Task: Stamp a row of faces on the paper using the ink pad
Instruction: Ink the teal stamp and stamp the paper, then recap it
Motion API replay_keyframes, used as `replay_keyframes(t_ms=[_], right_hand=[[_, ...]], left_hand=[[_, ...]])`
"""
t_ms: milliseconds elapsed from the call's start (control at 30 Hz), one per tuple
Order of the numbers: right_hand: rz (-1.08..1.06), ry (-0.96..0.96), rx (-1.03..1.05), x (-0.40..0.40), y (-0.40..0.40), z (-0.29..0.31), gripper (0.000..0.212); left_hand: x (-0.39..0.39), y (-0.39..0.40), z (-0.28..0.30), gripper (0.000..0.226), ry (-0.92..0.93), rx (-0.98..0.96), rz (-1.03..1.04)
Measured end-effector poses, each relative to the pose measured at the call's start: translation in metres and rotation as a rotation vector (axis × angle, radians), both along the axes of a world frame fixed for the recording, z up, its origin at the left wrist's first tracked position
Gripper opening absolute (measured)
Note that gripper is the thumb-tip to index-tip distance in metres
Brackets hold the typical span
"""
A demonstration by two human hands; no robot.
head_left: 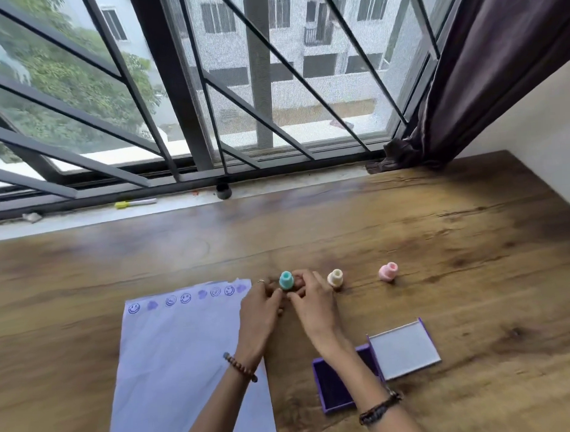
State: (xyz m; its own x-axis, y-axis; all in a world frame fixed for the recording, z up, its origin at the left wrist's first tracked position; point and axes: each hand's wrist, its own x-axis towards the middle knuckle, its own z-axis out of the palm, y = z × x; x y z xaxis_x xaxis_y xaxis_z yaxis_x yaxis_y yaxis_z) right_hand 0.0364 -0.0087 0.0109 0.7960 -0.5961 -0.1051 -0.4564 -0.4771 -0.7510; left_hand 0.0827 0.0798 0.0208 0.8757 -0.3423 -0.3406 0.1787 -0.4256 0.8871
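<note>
Here the teal stamp (286,280) is pinched, seemingly, by both left hand (259,308) and right hand (312,303), just beside the paper (179,365) edge; bare table (472,241) is seen rightward.

Domestic room, likely an upper-floor flat. Wooden desk (407,231) with a printed grain finish pushed up against a wide window (240,72) fitted with a dark metal grille and insect mesh. Heavy purple-brown curtain (485,66) bunched at the right against a plain white wall (532,123). Outside: a pale multi-storey residential block (303,37) with balconies, and a tree (62,81). Sill holds household oddments: a yellow-capped pen (135,203) and a small dark cap (224,191).
</note>
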Motion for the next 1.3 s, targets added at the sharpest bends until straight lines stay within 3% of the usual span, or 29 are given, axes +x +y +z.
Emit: replay_keyframes(t_ms=[200, 367, 467, 533, 633, 800, 1000, 1100, 1300], right_hand=[[0.066, -0.026, 0.048, -0.017, -0.002, 0.009, 0.020], [-0.005, -0.180, 0.304, -0.059, 0.003, 0.025, 0.013], [-0.002, -0.210, 0.277, -0.074, 0.007, 0.032, 0.004], [-0.061, -0.183, 0.231, -0.082, 0.008, 0.032, 0.017], [-0.227, -0.144, 0.374, -0.093, 0.002, 0.033, 0.036], [-0.265, -0.054, 0.521, -0.122, -0.010, 0.030, 0.025], [-0.073, 0.107, 0.164, -0.145, 0.009, 0.033, 0.012], [0.046, 0.135, -0.035, -0.147, 0.023, 0.033, 0.021], [0.185, 0.244, -0.344, -0.151, 0.043, 0.035, 0.017]], left_hand=[[-0.009, 0.014, 0.002, 0.018, -0.018, -0.152, 0.022], [-0.029, 0.025, 0.003, 0.018, 0.270, -0.367, -0.073], [-0.043, 0.025, 0.010, 0.014, 0.315, -0.450, -0.116], [-0.051, 0.025, 0.014, 0.017, 0.253, -0.459, -0.157], [-0.058, 0.027, 0.017, 0.014, 0.083, -0.340, -0.170], [-0.063, 0.044, 0.003, 0.027, -0.272, 0.019, -0.303], [-0.073, 0.054, -0.011, 0.054, -0.372, 0.120, -0.484], [-0.074, 0.057, -0.014, 0.065, -0.337, 0.180, -0.622], [-0.077, 0.060, -0.024, 0.069, -0.453, 0.300, -0.723]])
